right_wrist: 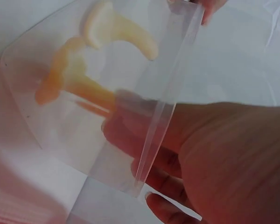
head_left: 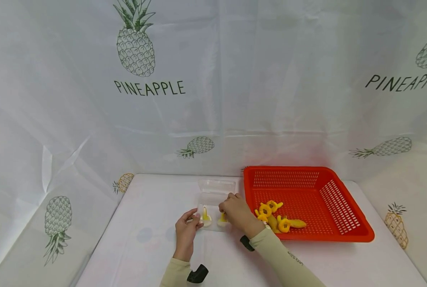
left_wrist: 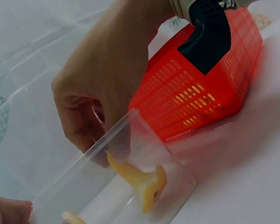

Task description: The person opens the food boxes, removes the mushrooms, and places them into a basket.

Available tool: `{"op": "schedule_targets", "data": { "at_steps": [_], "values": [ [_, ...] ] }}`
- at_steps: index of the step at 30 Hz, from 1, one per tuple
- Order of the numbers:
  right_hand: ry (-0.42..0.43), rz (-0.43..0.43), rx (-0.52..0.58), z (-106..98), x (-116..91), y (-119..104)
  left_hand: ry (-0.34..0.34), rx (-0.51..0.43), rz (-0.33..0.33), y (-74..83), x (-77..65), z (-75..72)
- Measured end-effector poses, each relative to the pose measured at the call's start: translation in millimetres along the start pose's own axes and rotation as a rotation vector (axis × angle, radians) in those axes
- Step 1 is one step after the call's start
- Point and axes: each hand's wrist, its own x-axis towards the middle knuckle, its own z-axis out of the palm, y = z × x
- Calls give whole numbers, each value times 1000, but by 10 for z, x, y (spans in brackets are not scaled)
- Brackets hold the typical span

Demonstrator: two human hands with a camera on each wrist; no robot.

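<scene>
A clear plastic box (head_left: pixel 213 228) with a hinged lid (head_left: pixel 217 185) lies open on the table. My left hand (head_left: pixel 187 229) pinches its left wall; in the left wrist view only fingertips (left_wrist: pixel 11 210) show at the lower left. My right hand (head_left: pixel 237 212) reaches over the rim into the box. Its thumb and finger pinch the stem end of a yellow mushroom-shaped piece (left_wrist: pixel 139 179), whose flared end points down toward the box's near side. Beside it in the box stands a second, paler mushroom-shaped piece (right_wrist: pixel 119 28), stem up, close to my left hand.
A red perforated basket (head_left: pixel 328 175) stands right of the box, close to my right forearm. Several yellow pieces (head_left: pixel 283 224), some ring-shaped, lie in its near left corner. White sheeting printed with pineapples (head_left: pixel 136 52) hangs behind and beside the white table (head_left: pixel 138 207).
</scene>
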Motion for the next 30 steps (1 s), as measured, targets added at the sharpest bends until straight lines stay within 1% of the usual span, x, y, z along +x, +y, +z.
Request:
{"op": "schedule_targets", "data": {
  "at_steps": [5, 9, 12, 15, 18, 21, 25, 30],
  "values": [
    [33, 31, -43, -25, -31, -15, -3, -1, 5, 12, -11, 1],
    [105, 54, -44, -69, -91, -12, -1, -2, -1, 21, -14, 5],
    [198, 68, 3, -118, -163, 8, -1, 2, -8, 17, -6, 2],
    [297, 79, 82, -185, -256, 44, -6, 2, -7, 7, 8, -6],
    [373, 89, 142, -264, -362, 92, -8, 1, -6, -5, 14, -12],
    [427, 118, 172, -338, -469, 152, -11, 2, -5, -4, 10, -13],
    [484, 167, 174, -432, -605, 245, -13, -4, -4, -5, 7, -15],
    [533, 215, 185, -528, -793, 392, -10, -1, -2, 9, -8, -12]
  ]
}}
